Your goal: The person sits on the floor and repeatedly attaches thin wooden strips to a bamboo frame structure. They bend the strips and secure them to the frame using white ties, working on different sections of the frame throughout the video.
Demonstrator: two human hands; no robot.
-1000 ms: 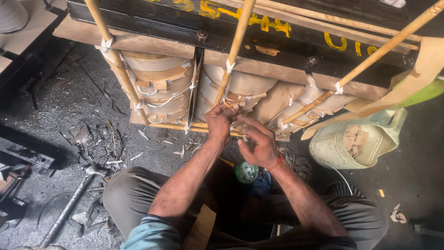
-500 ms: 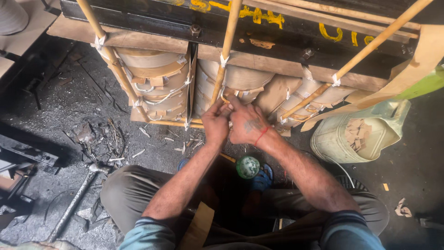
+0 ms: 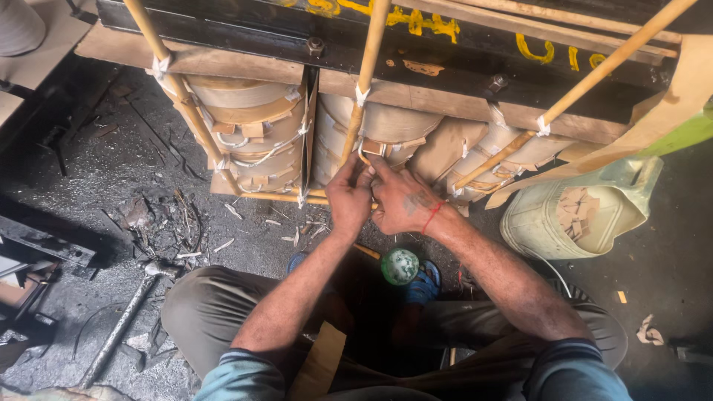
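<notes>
Head camera looks down on a pale sack slumped open on the dark floor at the right; small tan card pieces lie heaped inside it. Near the feet stands a small round green tin, its top speckled white.

Both hands meet at the foot of the middle bamboo rod, against the paper-wrapped coils. Left hand is curled, thumb and fingers pressed together on a small tan strip at the rod's lower end. Right hand, with a red thread at the wrist, reaches in from the right, its fingertips pinching the same strip just beside the left ones. Forearms run up from the squatting person's knees, elbows bent outward.

Above the coils a black steel beam spans the frame, marked with hand-painted yellow signs along its face. White cord ties bind the rods to the wooden board beneath it. A hammer lies on the sooty floor at the left, well apart from the hands.
</notes>
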